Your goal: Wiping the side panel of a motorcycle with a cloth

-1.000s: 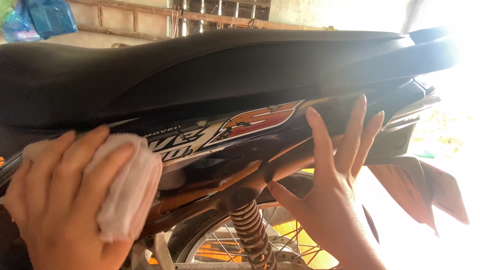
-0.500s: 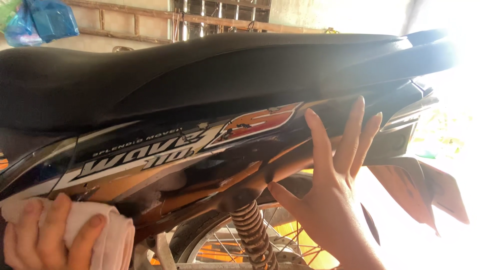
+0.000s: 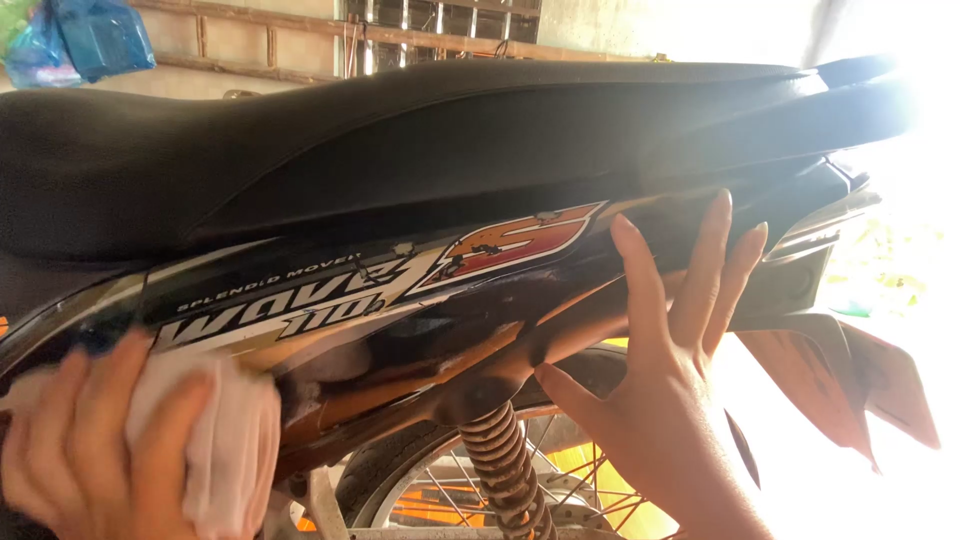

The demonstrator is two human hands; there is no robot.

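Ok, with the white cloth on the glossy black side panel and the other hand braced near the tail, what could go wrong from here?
1. The left hand presses the crumpled white cloth on the glossy black side panel; its coloured decal looks chipped, so rubbing may lift more.
2. The right hand is spread flat on the panel and may leave smudges.
3. The coiled rear shock spring sits just below; the cloth could pick up grime there.

White cloth (image 3: pixel 225 450) is bunched up and crumpled, pressed flat against the lower front bit of the glossy black side panel (image 3: pixel 420 300) with red, white and gold decals, right under the black seat (image 3: pixel 400 140).
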